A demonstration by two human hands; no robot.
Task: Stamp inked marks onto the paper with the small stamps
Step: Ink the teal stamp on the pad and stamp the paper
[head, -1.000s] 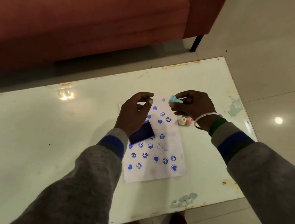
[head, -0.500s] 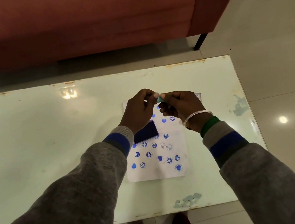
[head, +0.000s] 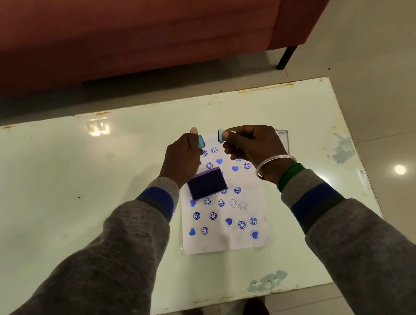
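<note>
Both hands are raised above the far end of the paper [head: 213, 244], which lies flat on the pale table [head: 72, 189].

Left hand [head: 183, 158]: fingers curled, thumb and fingertips pinching a small teal piece, likely the cap [head: 201, 141]. I cannot say for certain that it is a cap.

Right hand [head: 250, 143]: fingers curled, pinching the teal stamp [head: 221, 136] at its rear. The two teal pieces are close but apart, with a clear gap between them.

Orientation: the stamp lies on its side, long axis roughly level and running left-right. Its round end points left, toward the cap, not down at the sheet. The cap is seen nearly edge-on.

The dark blue ink pad [head: 206, 184] rests open on the paper, just below the left hand. Blue heart and smiley marks [head: 213, 216] are scattered over the sheet.

Step in hand, as I judge it, is readying the stamp for inking. To do it well:
- Tip the stamp so its long axis stands upright, face down.
- Dab it squarely on the pad.
- Lift straight off.
- Pick a bare patch, such as the right margin.
- Press straight down without rocking, since a tilted face would likely print faint or smeared.

The left hand could set the cap aside and steady the sheet.
</note>
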